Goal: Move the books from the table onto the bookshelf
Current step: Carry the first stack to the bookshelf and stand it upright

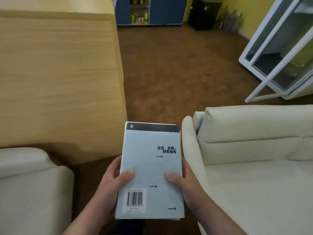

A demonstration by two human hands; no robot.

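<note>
Both hands hold a pale blue paperback book [150,168] flat and cover-up, low in the middle of the view, above a strip of brown carpet [177,65]. The left hand [111,182] clasps the book's left edge with its thumb lying across the cover; the right hand [184,184] grips the right edge the same way, thumb on top and fingers hidden underneath. The cover carries a black band along its far end, dark Chinese lettering, three small arrows and a barcode label near the lower left corner; white edges peeking out under the cover may be a second book, though this cannot be told. To the left stands a large light-wood panel [57,78], the side of some piece of furniture. A cream sofa [254,150] fills the right, and another cream cushioned seat [32,187] sits at lower left. Further back, a blue cabinet [162,11] with an open shelf of bottles stands against a yellow wall [254,12], and a white-framed glass cabinet [281,53] leans into view at the upper right.
</note>
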